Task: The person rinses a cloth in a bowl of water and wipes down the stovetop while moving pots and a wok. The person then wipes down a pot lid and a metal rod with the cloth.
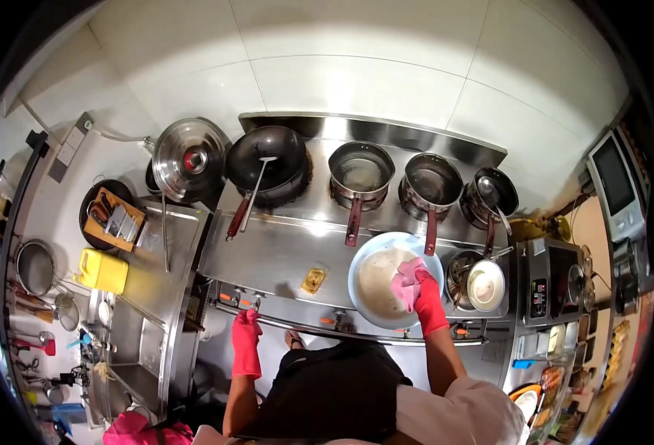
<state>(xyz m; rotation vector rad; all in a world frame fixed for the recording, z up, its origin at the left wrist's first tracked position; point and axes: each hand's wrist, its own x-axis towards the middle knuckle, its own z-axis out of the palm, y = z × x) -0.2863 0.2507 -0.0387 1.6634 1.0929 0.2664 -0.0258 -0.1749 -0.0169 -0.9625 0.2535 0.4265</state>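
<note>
My right hand (431,302), in a red rubber glove, is closed on a pink cloth (408,284). The cloth hangs over a light blue basin (356,276) of cloudy, greyish liquid at the front of the steel stove top (267,256). My left hand (246,345), also in a red glove, is near the stove's front rail, left of the basin, with its fingers curled; nothing can be made out in them. A small yellowish packet (313,280) lies on the steel to the left of the basin.
Behind the basin are a wok (267,152) with a ladle and several saucepans, their handles pointing forward, one (362,178) holding liquid. A steel sink (135,334) and yellow jug (103,271) are at left. A white bowl (485,285) stands right of the basin.
</note>
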